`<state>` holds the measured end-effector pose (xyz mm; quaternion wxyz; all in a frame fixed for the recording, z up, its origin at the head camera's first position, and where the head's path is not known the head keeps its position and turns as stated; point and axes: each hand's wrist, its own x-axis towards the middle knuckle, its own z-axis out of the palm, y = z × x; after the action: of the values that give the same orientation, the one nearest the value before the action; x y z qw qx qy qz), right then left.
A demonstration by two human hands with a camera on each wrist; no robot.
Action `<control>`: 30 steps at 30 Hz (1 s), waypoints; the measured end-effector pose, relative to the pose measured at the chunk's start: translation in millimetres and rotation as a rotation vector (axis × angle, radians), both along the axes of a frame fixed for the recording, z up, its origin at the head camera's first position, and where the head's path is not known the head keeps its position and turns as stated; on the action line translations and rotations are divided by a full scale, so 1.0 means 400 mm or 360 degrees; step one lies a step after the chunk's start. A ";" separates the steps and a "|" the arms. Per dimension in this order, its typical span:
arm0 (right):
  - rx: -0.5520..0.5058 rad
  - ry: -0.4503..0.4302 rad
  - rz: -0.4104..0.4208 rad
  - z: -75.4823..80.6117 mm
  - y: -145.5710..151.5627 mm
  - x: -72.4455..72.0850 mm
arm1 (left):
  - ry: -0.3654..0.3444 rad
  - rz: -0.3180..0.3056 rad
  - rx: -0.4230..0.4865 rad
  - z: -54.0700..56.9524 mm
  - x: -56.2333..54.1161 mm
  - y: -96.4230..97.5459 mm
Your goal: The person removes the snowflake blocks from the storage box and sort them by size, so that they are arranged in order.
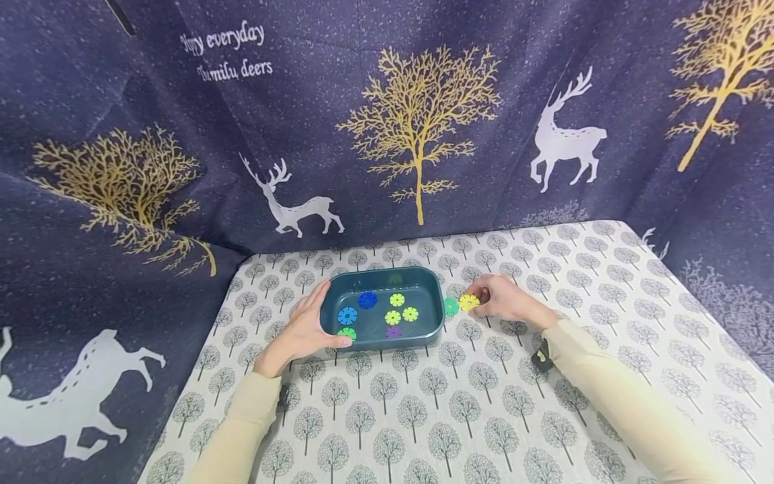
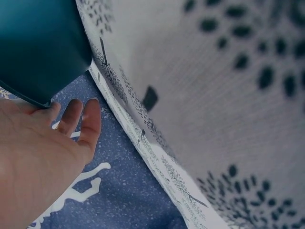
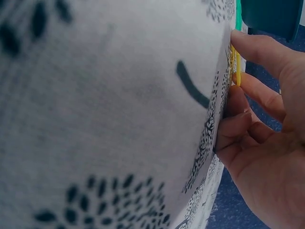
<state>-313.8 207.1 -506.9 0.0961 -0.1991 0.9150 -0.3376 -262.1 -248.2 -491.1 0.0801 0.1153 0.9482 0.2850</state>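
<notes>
A dark teal tray (image 1: 382,344) lies on the tablecloth. My left hand (image 1: 302,329) holds its left end, thumb over the near rim and fingers along the left side; in the left wrist view some fingertips stand clear of the tray (image 2: 43,43). To the tray's right, my right hand (image 1: 498,299) pinches a yellow snowflake disc (image 1: 468,302). A green snowflake disc (image 1: 451,306) sits against that disc's left side, beside the tray wall; I cannot tell whether the two are joined. In the right wrist view the yellow disc (image 3: 238,69) appears edge-on at the fingertips.
Inside the tray lie a dark blue disc (image 1: 367,300), a light blue disc (image 1: 347,316), a green disc (image 1: 347,333), a purple disc (image 1: 394,332) and several yellow-green discs (image 1: 410,314). A tree-print cloth (image 1: 447,410) covers the table; a dark blue curtain (image 1: 375,168) hangs behind.
</notes>
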 end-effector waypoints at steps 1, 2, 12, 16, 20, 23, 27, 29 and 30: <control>0.0001 0.0003 0.0000 0.001 0.000 0.001 | 0.0001 -0.0003 -0.0003 0.000 0.000 0.000; 0.0001 0.0002 -0.0001 0.002 -0.001 0.001 | -0.0001 -0.0005 -0.0003 0.001 0.000 0.000; 0.0031 0.0010 -0.0003 -0.004 0.002 -0.002 | -0.0022 -0.0005 0.0013 0.002 0.000 -0.001; 0.0022 0.0003 0.0005 -0.002 0.003 -0.001 | -0.0011 -0.0001 0.0021 -0.003 -0.001 -0.002; 0.0034 0.0024 0.0025 0.005 0.001 0.002 | -0.0004 0.0009 0.0025 -0.006 0.001 -0.005; 0.0040 0.0102 0.0041 0.023 -0.001 0.003 | -0.0006 0.0010 0.0027 -0.005 0.001 -0.005; -0.0011 0.0204 0.0030 0.063 -0.012 0.005 | 0.0023 -0.0003 0.0004 -0.003 -0.003 -0.003; -0.0042 0.0227 0.0009 0.084 -0.023 0.008 | 0.0032 -0.0010 -0.0003 -0.002 -0.003 -0.003; -0.0057 0.0239 0.0004 0.092 -0.030 0.010 | 0.0034 -0.0011 -0.0008 -0.002 -0.003 -0.003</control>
<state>-309.9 195.2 -470.0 0.0241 -0.2265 0.9132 -0.3379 -263.3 -249.3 -491.9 0.0712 0.1215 0.9493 0.2810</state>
